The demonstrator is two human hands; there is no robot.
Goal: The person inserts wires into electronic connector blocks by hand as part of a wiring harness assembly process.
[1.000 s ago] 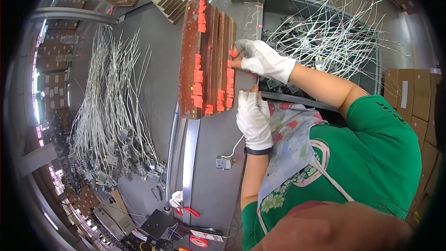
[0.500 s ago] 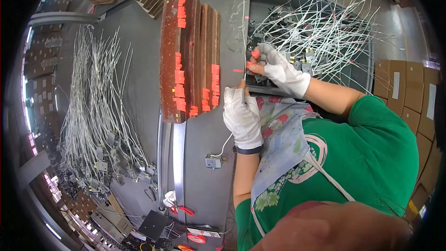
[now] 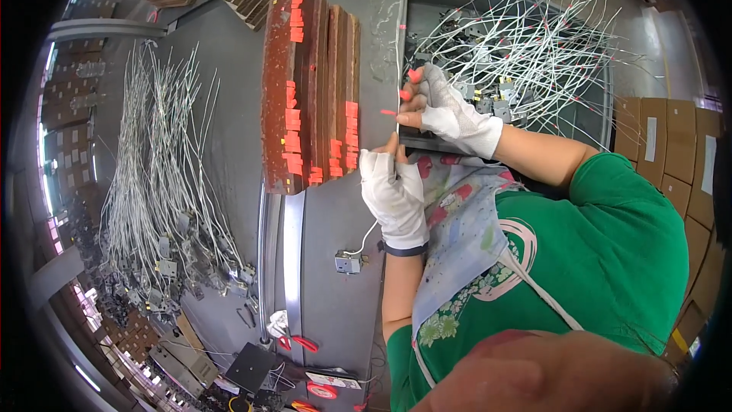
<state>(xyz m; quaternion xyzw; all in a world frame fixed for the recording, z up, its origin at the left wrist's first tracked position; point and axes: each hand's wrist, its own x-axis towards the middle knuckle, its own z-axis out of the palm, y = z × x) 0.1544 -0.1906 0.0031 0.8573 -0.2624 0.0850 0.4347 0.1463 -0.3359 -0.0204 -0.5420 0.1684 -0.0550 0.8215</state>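
A thin white wire (image 3: pixel 399 46) runs along the bench edge. My left hand (image 3: pixel 393 194), in a white glove with bare fingertips, pinches it near its middle. The wire's lower end comes out below the glove to a small grey box-shaped part (image 3: pixel 348 262) on the bench. A narrow red tag (image 3: pixel 388 111) sticks out from the wire just above my left fingers. My right hand (image 3: pixel 457 114), gloved the same way, has its thumb tip against the wire beside the tag. Its other fingers are curled but apart from the thumb, with bright red patches at two tips.
Brown blocks (image 3: pixel 276 84) carrying many red tags stand left of my hands. A bin (image 3: pixel 610 91) of wired parts is at the upper right. A bundle of white wires (image 3: pixel 145 175) lies on the left. Red-handled scissors (image 3: pixel 303 343) and cartons (image 3: pixel 652 137) are also around.
Both hands have shifted slightly left with the wire. My right thumb and fingers have spread apart, and the thumb has moved up to the wire by the tag.
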